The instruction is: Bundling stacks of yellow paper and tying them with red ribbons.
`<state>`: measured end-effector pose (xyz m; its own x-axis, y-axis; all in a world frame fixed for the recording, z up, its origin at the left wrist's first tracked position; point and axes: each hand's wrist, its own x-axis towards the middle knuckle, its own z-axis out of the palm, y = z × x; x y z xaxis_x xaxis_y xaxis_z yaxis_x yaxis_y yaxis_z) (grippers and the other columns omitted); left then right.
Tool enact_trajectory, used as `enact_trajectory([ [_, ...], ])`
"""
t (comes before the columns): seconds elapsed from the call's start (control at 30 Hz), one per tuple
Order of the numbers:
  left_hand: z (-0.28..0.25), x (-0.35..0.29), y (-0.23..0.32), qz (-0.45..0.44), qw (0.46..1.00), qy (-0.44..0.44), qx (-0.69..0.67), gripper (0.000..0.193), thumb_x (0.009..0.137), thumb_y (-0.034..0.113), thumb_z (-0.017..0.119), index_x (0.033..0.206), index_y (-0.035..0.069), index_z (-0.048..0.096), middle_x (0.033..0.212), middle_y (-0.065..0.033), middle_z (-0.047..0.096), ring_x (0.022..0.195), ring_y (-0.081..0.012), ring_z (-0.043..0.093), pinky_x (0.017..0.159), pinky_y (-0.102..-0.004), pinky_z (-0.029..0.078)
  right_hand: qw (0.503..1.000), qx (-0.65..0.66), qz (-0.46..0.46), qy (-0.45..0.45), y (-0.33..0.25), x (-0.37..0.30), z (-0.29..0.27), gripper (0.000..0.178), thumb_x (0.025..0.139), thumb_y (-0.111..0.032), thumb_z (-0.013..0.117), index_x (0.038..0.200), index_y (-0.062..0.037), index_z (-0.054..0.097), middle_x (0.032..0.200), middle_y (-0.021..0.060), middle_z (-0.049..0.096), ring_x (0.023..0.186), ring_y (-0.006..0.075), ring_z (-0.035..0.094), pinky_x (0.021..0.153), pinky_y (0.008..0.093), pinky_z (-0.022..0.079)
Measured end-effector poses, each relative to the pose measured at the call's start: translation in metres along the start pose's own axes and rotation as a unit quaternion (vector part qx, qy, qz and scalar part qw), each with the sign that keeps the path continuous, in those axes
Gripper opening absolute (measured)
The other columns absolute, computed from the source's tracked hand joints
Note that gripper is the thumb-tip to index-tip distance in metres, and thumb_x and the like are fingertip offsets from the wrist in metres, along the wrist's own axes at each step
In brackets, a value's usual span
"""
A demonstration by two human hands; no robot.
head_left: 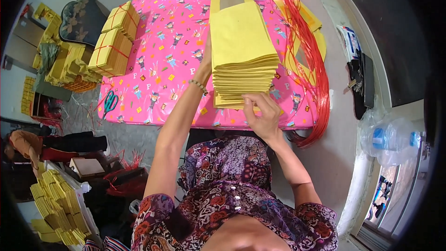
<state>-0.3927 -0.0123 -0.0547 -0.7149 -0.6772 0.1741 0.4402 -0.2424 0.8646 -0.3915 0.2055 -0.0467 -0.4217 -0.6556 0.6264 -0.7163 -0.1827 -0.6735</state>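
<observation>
On the pink, cartoon-printed, plastic-covered table (160,72), a thick stack of yellow paper envelopes (242,37) is flanked by the left hand (207,52) and met at its near edge by the curled right hand (264,115), though whether either grip is pinching cannot be told.

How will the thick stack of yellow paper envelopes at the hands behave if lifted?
The thick stack of yellow paper envelopes would likely slide or fan apart: no tie shows around it, unlike the yellow paper bundles bound with red ribbon. Each envelope probably flexes, since the front edges bow. The many layers suggest fair weight overall.
</observation>
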Motion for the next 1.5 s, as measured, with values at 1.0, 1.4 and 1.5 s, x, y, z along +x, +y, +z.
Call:
enact_trajectory([
  [1.0, 0.026, -0.112, 0.062, 0.261, 0.893, 0.048, 0.363, 0.057, 0.088, 0.025, 0.058, 0.138, 0.007, 0.037, 0.147, -0.0202, 0.024, 0.137, -0.0318, 0.023, 0.109, -0.0431, 0.022, 0.994, 0.009, -0.042, -0.096, 0.005, 0.071, -0.032, 0.077, 0.081, -0.025, 0.068, 0.140, 0.0014, 0.027, 0.142, 0.0228, 0.033, 0.133, 0.0342, 0.032, 0.108, 0.0414, 0.028],
  [1.4, 0.020, -0.117, 0.062, 0.233, 0.910, 0.029, 0.342, 0.034, 0.093, 0.025, 0.048, 0.122, 0.007, 0.053, 0.147, -0.0204, 0.026, 0.138, -0.0306, 0.021, 0.109, -0.0426, 0.021, 0.993, -0.049, -0.076, -0.073, 0.005, 0.065, -0.034, 0.067, 0.082, -0.026, 0.066, 0.134, 0.0021, 0.036, 0.135, 0.0220, 0.039, 0.129, 0.0343, 0.037, 0.106, 0.0413, 0.030],
  [1.5, 0.020, -0.116, 0.062, 0.240, 0.908, 0.032, 0.343, 0.032, 0.093, 0.025, 0.047, 0.118, 0.007, 0.055, 0.146, -0.0210, 0.027, 0.138, -0.0304, 0.022, 0.109, -0.0425, 0.021, 0.992, -0.016, -0.099, -0.074, 0.011, 0.084, -0.049, 0.061, 0.085, -0.032, 0.061, 0.132, 0.0018, 0.040, 0.135, 0.0214, 0.040, 0.130, 0.0335, 0.036, 0.107, 0.0424, 0.027],
])
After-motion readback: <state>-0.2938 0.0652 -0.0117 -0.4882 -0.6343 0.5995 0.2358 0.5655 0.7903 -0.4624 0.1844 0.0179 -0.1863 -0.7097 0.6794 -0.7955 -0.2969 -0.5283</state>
